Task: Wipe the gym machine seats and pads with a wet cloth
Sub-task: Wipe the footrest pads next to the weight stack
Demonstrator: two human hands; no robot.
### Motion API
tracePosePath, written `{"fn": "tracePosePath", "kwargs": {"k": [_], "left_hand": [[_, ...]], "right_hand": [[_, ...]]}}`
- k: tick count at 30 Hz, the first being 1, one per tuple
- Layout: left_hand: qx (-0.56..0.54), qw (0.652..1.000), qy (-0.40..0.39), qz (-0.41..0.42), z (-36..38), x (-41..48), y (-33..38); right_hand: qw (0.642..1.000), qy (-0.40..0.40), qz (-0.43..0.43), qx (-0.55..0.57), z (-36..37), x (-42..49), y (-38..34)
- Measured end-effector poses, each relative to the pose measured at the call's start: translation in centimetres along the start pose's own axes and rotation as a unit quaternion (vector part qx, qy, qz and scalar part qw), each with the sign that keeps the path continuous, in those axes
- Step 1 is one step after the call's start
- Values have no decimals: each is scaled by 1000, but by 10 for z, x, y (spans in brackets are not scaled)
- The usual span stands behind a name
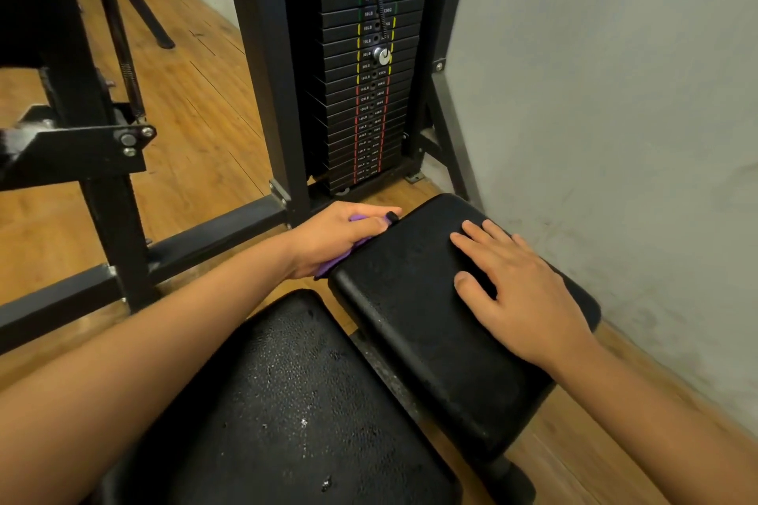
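- Black steel frame (pixel 102 160): one bolted upright with crossbars, far left, standing on the wooden floor (pixel 197 102).
- Left hand (pixel 340 238): one of two hands in view. Its fingers are curled round the cloth and hold it against the left side edge of the farther pad.
- Purple cloth (pixel 330 263): one, mostly hidden under the left hand. Only a fold at the knuckles and a tail below the palm show.
- Nearer pad (pixel 287 402): first of two black pads, low in the middle, its speckled surface partly covered by the left forearm.
- Weight stack (pixel 361 66): one column of black plates with green, yellow and red marks, and one silver selector pin (pixel 382 55) about halfway down. It stands behind the pads, inside the frame posts.
- Farther pad (pixel 410 320): second pad, just right of the first, with a narrow gap between them.
- Right hand (pixel 521 291): it lies flat on top of the farther pad, fingers straight and spread, holding nothing.
- Grey wall (pixel 615 94): one, close along the right side of the farther pad.
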State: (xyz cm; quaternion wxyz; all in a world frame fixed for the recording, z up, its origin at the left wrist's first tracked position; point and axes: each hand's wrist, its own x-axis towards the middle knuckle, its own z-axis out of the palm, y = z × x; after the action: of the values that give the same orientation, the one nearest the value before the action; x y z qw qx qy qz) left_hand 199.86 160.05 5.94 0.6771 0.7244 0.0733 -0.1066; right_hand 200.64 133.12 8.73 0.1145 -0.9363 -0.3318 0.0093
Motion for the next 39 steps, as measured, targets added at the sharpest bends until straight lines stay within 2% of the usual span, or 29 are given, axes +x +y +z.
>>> {"fn": "tracePosePath", "kwargs": {"k": [3, 8, 14, 20, 24, 26, 29, 32, 35, 39], "left_hand": [[37, 999, 9, 13, 9, 10, 9], [22, 1000, 22, -7, 22, 24, 11], [84, 996, -14, 16, -5, -15, 3], [58, 998, -27, 5, -15, -37, -2], [29, 999, 29, 4, 4, -29, 2], [68, 997, 32, -3, 0, -36, 3], [157, 987, -10, -22, -20, -66, 11], [184, 982, -16, -33, -42, -100, 12], [175, 984, 18, -27, -59, -125, 0], [142, 988, 33, -42, -60, -141, -27]], "right_hand": [[1000, 4, 1, 1, 1, 0, 2], [1000, 2, 0, 2, 3, -1, 2], [1000, 2, 0, -1, 2, -1, 4], [1000, -1, 2, -4, 3, 0, 7], [1000, -10, 3, -3, 4, 2, 7], [1000, -13, 2, -5, 3, 2, 7], [999, -23, 1, -23, -1, 4, 6], [999, -34, 14, -33, -5, 0, -5], [998, -35, -46, 31, -2, -21, -55], [981, -96, -140, 90, 18, -56, -132]]}}
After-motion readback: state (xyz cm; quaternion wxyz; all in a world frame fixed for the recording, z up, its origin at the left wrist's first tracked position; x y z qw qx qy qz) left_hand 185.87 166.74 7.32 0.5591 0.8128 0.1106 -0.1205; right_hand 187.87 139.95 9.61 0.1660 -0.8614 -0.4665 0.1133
